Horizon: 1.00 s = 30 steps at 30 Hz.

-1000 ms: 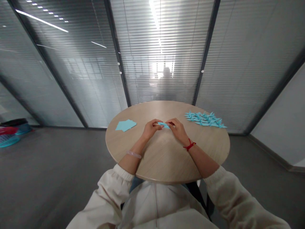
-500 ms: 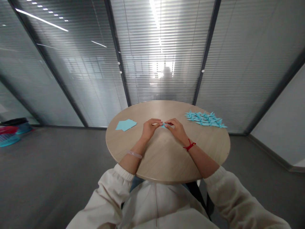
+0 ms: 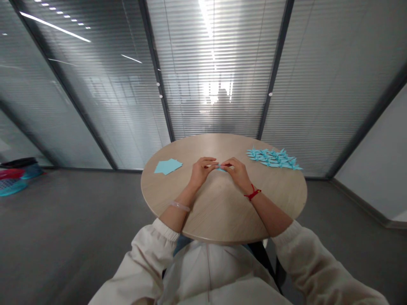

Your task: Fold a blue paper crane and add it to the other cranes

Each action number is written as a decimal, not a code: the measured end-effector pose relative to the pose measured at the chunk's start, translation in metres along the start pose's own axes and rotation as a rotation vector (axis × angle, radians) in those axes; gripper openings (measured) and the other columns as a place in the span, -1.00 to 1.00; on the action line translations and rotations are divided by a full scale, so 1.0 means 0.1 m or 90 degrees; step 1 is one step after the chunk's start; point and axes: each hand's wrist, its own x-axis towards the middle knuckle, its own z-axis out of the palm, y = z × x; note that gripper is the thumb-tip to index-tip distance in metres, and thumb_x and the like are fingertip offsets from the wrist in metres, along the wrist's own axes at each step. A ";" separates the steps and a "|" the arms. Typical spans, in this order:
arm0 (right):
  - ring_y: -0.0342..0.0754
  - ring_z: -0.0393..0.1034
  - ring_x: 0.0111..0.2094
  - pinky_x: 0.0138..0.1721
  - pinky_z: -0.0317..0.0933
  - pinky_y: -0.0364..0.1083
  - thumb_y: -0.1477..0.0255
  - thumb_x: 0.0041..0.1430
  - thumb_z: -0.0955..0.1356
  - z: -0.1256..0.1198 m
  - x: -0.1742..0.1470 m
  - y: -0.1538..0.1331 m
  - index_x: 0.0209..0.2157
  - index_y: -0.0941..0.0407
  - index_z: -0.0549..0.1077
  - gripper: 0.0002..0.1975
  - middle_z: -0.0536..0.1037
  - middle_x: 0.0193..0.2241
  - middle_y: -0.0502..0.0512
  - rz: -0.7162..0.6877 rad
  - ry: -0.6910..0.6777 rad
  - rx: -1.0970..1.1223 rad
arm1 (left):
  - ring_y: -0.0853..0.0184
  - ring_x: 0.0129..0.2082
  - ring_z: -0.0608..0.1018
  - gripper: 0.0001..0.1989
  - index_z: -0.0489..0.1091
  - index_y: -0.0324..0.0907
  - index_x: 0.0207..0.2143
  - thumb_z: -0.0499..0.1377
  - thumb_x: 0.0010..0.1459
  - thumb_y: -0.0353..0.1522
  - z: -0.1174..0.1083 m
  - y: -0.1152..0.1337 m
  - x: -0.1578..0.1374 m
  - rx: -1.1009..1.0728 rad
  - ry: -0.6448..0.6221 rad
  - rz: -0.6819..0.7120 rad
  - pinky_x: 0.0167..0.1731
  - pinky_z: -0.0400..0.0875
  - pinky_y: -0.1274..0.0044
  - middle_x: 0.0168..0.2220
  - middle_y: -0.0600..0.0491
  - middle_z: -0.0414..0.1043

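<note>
A small piece of folded blue paper (image 3: 220,168) is pinched between my two hands above the middle of the round table. My left hand (image 3: 202,170) holds its left side, thumb and fingers closed on it. On its right side, my right hand (image 3: 235,170) pinches it the same way. Most of the paper is hidden behind my fingertips, so its exact shape is unclear. Several folded blue paper cranes (image 3: 273,158) lie in rows to the right of my right hand. To the left of my left hand lie flat, overlapping blue paper sheets (image 3: 168,166).
The round wooden table (image 3: 222,212) stands close to my body, with glass partitions and blinds (image 3: 216,114) behind it. Off to the left on the floor are a blue and red basket (image 3: 12,182) and a dark-lined bin (image 3: 30,166).
Both hands have shifted very slightly to the right and closer together around the folded paper. The sheets and the cranes have stayed in place.
</note>
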 end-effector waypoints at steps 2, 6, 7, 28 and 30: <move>-0.02 0.42 -0.31 -0.21 0.32 -0.03 0.17 0.21 0.34 0.00 0.00 0.00 -0.38 0.09 0.53 -0.72 0.52 -0.38 0.13 -0.014 -0.003 -0.006 | 0.25 -0.13 0.51 -0.90 0.59 -0.08 -0.33 0.30 0.06 -0.30 0.00 0.00 0.00 0.012 -0.007 0.003 -0.25 0.47 0.46 -0.14 -0.05 0.53; -0.02 0.41 -0.30 -0.20 0.30 -0.04 0.17 0.23 0.32 -0.01 0.00 -0.01 -0.38 0.08 0.52 -0.71 0.50 -0.38 0.12 -0.028 -0.018 -0.018 | 0.26 -0.11 0.49 -0.92 0.58 -0.08 -0.36 0.29 0.07 -0.31 0.00 0.01 0.00 0.025 -0.016 0.015 -0.29 0.47 0.50 -0.15 -0.05 0.51; -0.02 0.41 -0.30 -0.20 0.29 -0.04 0.17 0.24 0.32 -0.01 0.00 -0.01 -0.38 0.08 0.51 -0.71 0.50 -0.38 0.12 -0.032 -0.023 -0.021 | 0.26 -0.12 0.49 -0.92 0.58 -0.08 -0.36 0.29 0.07 -0.31 0.00 0.01 0.00 0.025 -0.016 0.011 -0.30 0.47 0.51 -0.15 -0.05 0.51; -0.04 0.40 -0.30 -0.24 0.23 -0.09 0.29 0.28 0.31 -0.02 0.00 0.06 -0.33 0.09 0.54 -0.77 0.54 -0.36 0.12 -0.052 -0.123 -0.101 | 0.28 -0.20 0.51 -0.91 0.54 -0.15 -0.49 0.31 0.02 -0.33 0.00 -0.07 0.01 -0.014 -0.035 -0.012 -0.24 0.45 0.46 -0.24 -0.04 0.51; -0.04 0.39 -0.31 -0.25 0.21 -0.09 0.30 0.28 0.30 -0.03 0.00 0.07 -0.34 0.10 0.52 -0.78 0.54 -0.36 0.11 -0.047 -0.130 -0.117 | 0.28 -0.21 0.52 -0.91 0.54 -0.16 -0.48 0.31 0.01 -0.33 0.01 -0.07 0.01 -0.034 -0.032 -0.031 -0.18 0.44 0.43 -0.24 -0.05 0.53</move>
